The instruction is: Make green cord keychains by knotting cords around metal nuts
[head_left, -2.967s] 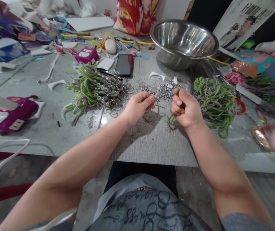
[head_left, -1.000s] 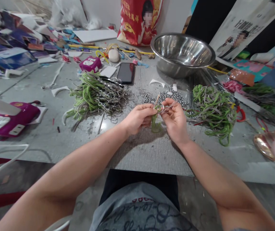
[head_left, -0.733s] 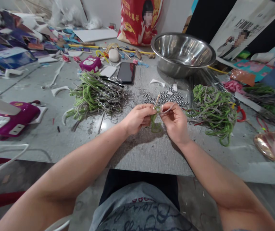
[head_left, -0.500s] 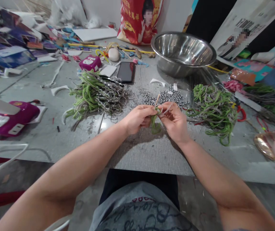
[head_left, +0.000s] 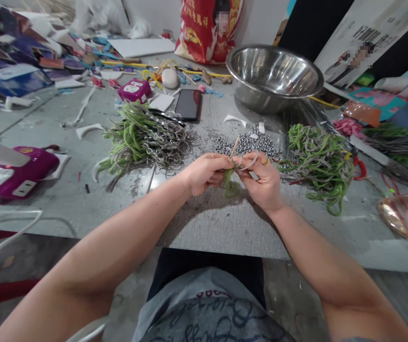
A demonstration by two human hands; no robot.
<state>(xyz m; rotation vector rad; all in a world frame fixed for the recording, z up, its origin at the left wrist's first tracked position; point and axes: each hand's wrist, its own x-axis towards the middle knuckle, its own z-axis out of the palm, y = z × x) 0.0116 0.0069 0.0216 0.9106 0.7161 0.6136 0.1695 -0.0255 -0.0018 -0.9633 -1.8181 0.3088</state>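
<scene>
Both hands meet over the middle of the table. My left hand (head_left: 207,173) is closed, its thumb and forefinger pinching a green cord (head_left: 231,185) and a thin wooden stick (head_left: 235,147) that points up. My right hand (head_left: 263,178) is also closed, pinching a grey end (head_left: 251,162) of the cord, which loops over its fingers. Green cord hangs down between the hands. Just beyond them lie many small silver beads (head_left: 261,142). A bundle of green and grey cords with silvery ends (head_left: 129,133) rests at left, and another tangled cord pile (head_left: 318,161) at right.
A steel basin (head_left: 275,78) stands behind the beads, a phone (head_left: 188,104) to its left. Purple power strips (head_left: 9,175) sit at left. Paper scraps (head_left: 22,57) heap up far left. A red bag (head_left: 207,31) stands at the back. Red-handled scissors (head_left: 360,169) lie right.
The fingers of my right hand have shifted slightly at the cord, and a ring on one now shows. The left hand keeps its pinch. The view has moved a little.
</scene>
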